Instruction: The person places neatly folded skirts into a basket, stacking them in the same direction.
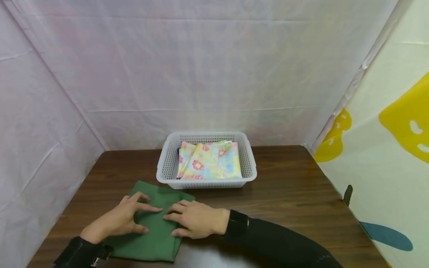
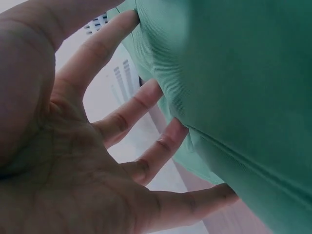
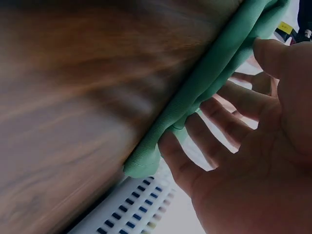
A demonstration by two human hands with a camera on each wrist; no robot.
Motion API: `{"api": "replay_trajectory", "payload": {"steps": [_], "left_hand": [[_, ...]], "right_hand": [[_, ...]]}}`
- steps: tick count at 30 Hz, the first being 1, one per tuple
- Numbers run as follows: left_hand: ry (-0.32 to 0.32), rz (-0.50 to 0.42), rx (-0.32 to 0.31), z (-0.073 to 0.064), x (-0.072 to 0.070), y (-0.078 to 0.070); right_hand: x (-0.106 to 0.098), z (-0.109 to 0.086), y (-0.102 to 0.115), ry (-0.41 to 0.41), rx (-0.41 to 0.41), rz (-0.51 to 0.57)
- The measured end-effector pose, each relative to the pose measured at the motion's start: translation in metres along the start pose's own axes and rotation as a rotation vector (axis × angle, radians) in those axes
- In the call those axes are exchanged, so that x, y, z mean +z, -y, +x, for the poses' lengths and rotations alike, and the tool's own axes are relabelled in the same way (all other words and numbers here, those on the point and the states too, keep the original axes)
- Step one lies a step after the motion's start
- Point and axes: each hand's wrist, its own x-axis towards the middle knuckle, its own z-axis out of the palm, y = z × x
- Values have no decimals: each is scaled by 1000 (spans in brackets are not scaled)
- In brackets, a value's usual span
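Note:
A folded green cloth [image 1: 152, 243] lies on the left part of the table, in front of the basket. My left hand [image 1: 122, 217] rests on its left half with the fingers spread. From the right, my right hand [image 1: 197, 219] touches the cloth near its right edge, fingers pointing left. In the left wrist view the fingertips [image 2: 173, 130] press on the green cloth [image 2: 234, 87]. The right wrist view shows the fingers [image 3: 209, 141] laid out along the cloth's thick folded edge [image 3: 180, 107].
Behind the cloth stands a white perforated plastic basket [image 1: 161, 163] holding a folded floral cloth [image 1: 209, 163] in pastel colours. Both stand on a dark wooden table [image 1: 285, 186]. White fabric [image 1: 214, 74] hangs at the back and left, and a patterned sheet [image 1: 375, 178] at the right.

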Motion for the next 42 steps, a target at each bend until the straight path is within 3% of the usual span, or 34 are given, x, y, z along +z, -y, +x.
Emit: {"api": "replay_trajectory", "payload": {"steps": [11, 25, 31, 37, 42], "left_hand": [[24, -5, 93, 18, 14, -22], [68, 8, 95, 44, 35, -53], [48, -10, 70, 52, 42, -62], [30, -11, 90, 61, 49, -69], [23, -28, 100, 70, 57, -76]], "right_hand": [[1, -37, -10, -58, 71, 63], [1, -92, -25, -141, 172, 141], [4, -115, -29, -174, 229, 134], [4, -135, -31, -183, 311, 79], [4, -149, -32, -206, 368, 95]]}}
